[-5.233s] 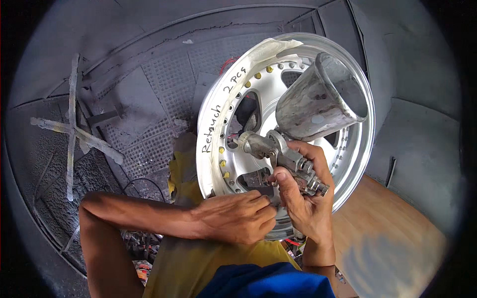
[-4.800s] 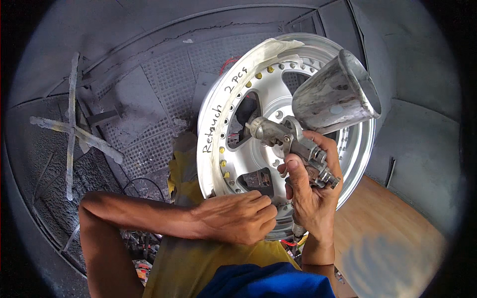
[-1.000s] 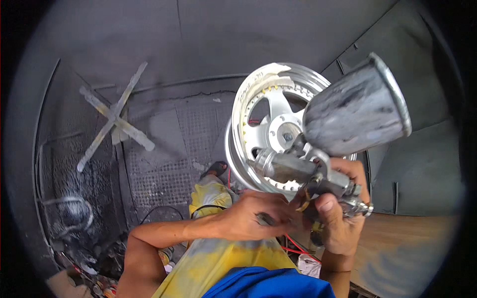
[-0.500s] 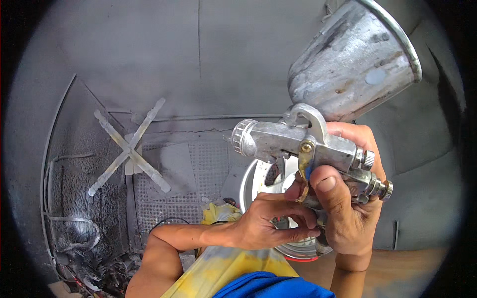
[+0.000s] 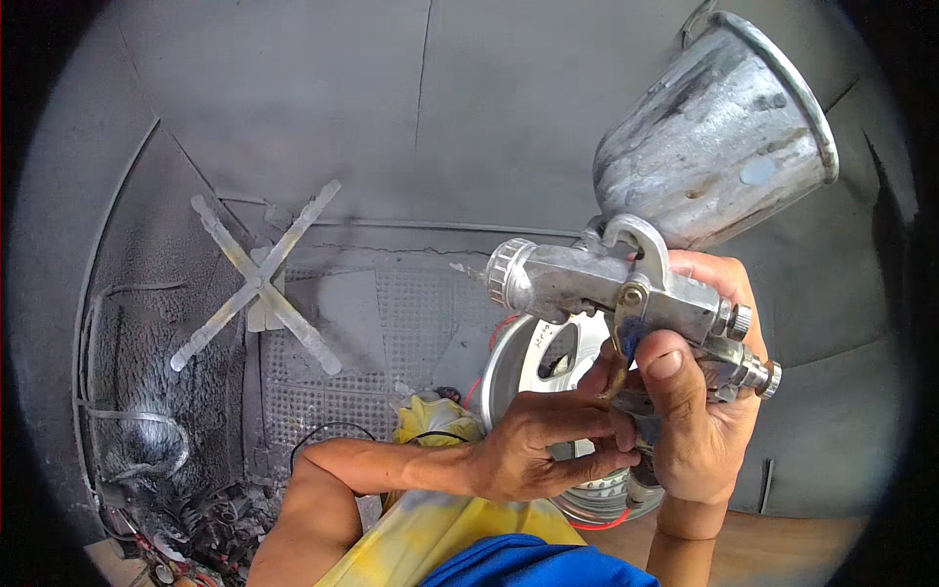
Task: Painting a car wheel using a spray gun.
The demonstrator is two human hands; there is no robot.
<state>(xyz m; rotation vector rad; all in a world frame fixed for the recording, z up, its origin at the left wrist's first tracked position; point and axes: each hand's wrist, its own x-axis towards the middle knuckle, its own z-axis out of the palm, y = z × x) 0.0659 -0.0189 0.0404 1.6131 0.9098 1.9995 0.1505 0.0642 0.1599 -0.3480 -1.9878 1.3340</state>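
Observation:
A metal spray gun [image 5: 577,279] with a dented, paint-stained silver cup [image 5: 719,137] on top is held up at the right, its nozzle toward the left. My right hand [image 5: 699,421] is closed round its handle, thumb in front and fingers behind. My left hand [image 5: 553,440] reaches across below the body, its fingers bent and pinching at the lower handle. One left finger goes up behind the brass-coloured trigger [image 5: 621,338]. The exact spot that the left fingertips grip is partly hidden. Behind the hands is a silver car wheel [image 5: 504,367], largely covered by them.
A paint-coated X-shaped stand [image 5: 258,284] rises at the left over a perforated floor panel [image 5: 411,313]. Dark clutter [image 5: 210,523] lies at the lower left. A red hose [image 5: 473,391] runs beside the wheel. Grey walls [image 5: 323,98] surround the space.
The spray gun and both hands have shifted slightly right and a little down in view. More of the wheel and the red hose shows. The grip looks the same.

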